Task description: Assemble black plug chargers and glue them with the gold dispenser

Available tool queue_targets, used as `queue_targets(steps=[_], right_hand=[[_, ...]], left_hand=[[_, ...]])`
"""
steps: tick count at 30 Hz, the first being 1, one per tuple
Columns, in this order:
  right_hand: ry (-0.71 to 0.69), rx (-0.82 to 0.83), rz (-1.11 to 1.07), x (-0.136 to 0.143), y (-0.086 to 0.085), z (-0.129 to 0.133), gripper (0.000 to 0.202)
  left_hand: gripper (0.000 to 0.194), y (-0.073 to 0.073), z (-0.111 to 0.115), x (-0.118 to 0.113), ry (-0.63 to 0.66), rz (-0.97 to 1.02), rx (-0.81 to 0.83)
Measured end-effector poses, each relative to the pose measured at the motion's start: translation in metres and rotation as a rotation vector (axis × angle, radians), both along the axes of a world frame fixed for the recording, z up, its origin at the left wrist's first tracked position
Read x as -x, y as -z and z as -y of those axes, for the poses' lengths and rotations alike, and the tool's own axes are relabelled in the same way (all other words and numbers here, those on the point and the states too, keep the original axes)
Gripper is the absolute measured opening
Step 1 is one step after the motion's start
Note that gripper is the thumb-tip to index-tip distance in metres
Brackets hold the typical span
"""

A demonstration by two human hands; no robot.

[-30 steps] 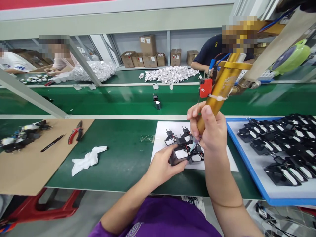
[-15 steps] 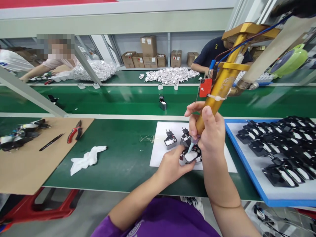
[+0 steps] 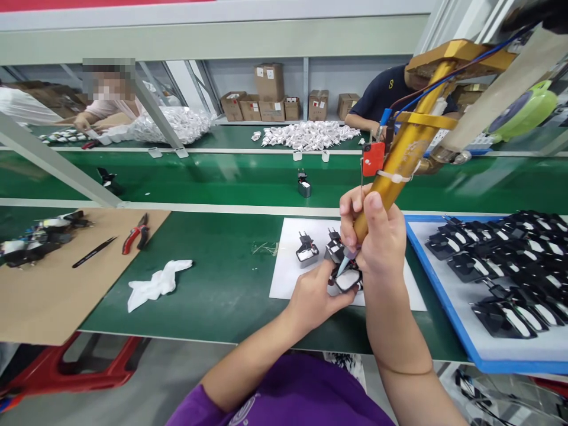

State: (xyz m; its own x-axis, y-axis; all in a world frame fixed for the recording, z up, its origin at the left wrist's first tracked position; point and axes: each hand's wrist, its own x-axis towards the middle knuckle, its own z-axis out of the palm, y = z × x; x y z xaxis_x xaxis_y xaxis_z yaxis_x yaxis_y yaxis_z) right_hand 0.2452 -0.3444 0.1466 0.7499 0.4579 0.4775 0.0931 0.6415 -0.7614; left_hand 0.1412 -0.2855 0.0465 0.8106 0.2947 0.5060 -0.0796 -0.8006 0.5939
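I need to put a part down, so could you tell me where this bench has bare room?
Bare green mat lies between the white cloth and the white sheet. The blue tray is packed with black plugs, and the cardboard carries pliers.

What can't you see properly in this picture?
Head view only:
- The nozzle tip of the gold dispenser: the right hand wraps it.
- Most of the black charger part: the left hand and the right hand cover it.
- The tray of black parts: cut off by the right edge.
- The white pieces far back: too small.
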Motion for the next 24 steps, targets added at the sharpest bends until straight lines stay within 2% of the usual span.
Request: queue_targets(steps=[8,11,15,19,21,24], right_hand=[[0.009,0.005,0.049,0.000,0.000,-0.001,0.040],[0.017,-0.003,0.036,-0.004,0.000,-0.001,0.040],[0.032,-0.007,0.015,-0.009,0.001,-0.002,0.039],[0.037,-0.001,0.011,-0.012,0.001,-0.003,0.038],[0.047,0.002,0.004,-0.012,0.001,-0.003,0.037],[0.060,0.009,-0.013,-0.013,0.001,-0.002,0.037]], left_hand=[[0.028,0.002,-0.002,0.002,-0.018,-0.053,-0.015],[0.034,0.010,-0.016,0.009,-0.060,-0.094,-0.025],[0.035,0.027,-0.042,0.018,-0.081,-0.259,0.026],[0.038,0.038,-0.048,0.014,-0.050,-0.422,0.036],[0.037,0.036,-0.045,0.014,-0.052,-0.442,-0.038],[0.034,0.020,-0.047,0.017,-0.061,-0.334,-0.150]])
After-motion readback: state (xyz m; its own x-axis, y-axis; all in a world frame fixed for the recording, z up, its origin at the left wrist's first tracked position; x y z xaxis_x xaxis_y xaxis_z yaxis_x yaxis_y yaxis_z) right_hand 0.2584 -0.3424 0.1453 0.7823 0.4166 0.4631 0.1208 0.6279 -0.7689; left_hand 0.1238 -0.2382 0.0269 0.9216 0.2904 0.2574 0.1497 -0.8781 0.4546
